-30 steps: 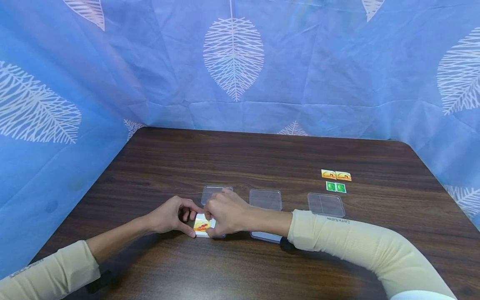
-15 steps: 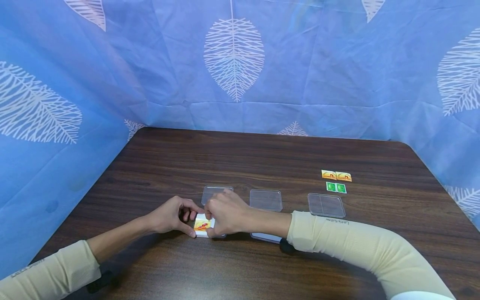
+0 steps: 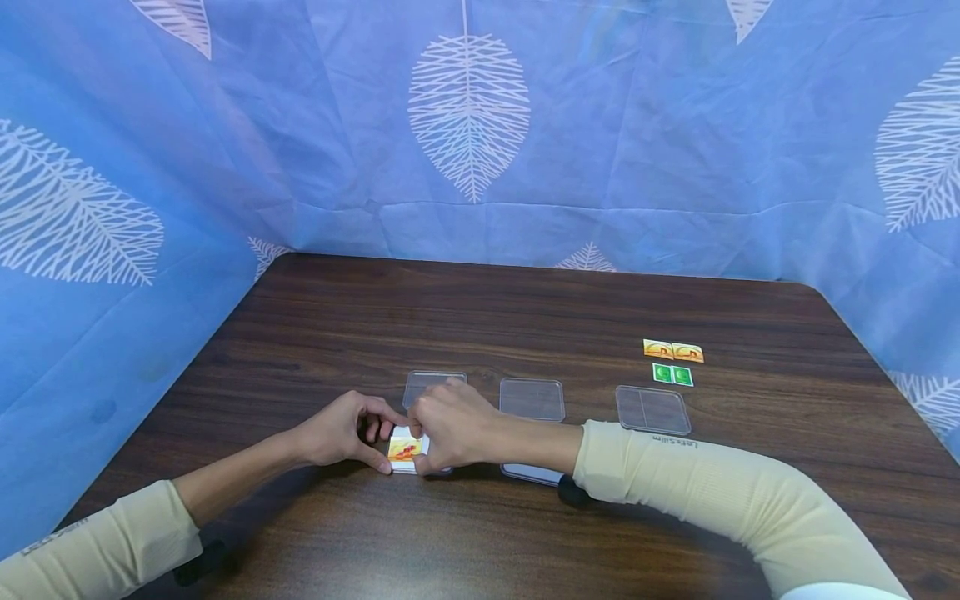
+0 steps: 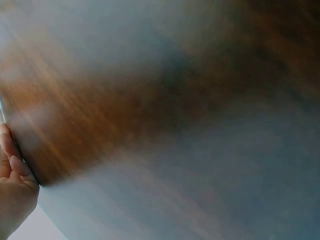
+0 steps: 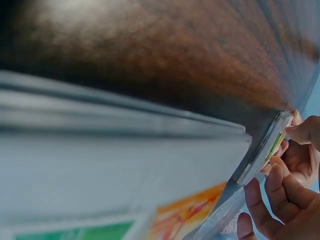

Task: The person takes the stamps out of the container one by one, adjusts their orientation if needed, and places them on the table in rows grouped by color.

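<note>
Head view down; wrist views near table, left seemingly tilted.

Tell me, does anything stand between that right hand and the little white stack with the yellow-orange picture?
Nothing visible does: the right hand is at the white stack, on its right side; the left hand is on its left side.

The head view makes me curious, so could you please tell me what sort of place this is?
Probably an indoor tabletop workspace screened off with cloth: blue leaf-print fabric hangs behind a dark wood-grain table, on which flat clear plastic pieces and small printed cards lie.
</note>
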Motion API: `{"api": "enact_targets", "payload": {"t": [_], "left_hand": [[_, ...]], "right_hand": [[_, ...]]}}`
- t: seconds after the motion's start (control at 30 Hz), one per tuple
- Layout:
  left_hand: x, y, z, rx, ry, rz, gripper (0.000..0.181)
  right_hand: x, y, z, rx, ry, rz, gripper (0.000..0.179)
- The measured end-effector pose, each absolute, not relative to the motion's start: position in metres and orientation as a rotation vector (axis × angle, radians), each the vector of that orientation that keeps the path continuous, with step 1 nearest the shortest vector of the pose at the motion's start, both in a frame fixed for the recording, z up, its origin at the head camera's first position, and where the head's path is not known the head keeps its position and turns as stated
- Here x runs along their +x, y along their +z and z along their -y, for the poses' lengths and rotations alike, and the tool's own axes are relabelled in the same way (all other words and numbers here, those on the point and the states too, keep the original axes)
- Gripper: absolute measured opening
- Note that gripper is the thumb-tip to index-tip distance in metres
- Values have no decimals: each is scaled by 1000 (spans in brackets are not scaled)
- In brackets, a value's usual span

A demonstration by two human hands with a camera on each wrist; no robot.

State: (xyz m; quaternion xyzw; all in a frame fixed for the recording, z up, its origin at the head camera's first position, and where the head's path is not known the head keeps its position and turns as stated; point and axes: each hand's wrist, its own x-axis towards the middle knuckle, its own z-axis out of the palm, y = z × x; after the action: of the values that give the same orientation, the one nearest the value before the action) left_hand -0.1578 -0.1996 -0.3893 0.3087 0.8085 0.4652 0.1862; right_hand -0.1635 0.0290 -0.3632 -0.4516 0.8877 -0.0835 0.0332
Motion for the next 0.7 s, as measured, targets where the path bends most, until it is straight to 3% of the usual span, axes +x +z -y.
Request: {"api": "enact_targets", "payload": {"t": [0.7], "left_hand": [[-157,-390,200,872,1295,-2282,47]], "right_hand": [[-166,-360,-33,-1388,-283,-2720,26]]}}
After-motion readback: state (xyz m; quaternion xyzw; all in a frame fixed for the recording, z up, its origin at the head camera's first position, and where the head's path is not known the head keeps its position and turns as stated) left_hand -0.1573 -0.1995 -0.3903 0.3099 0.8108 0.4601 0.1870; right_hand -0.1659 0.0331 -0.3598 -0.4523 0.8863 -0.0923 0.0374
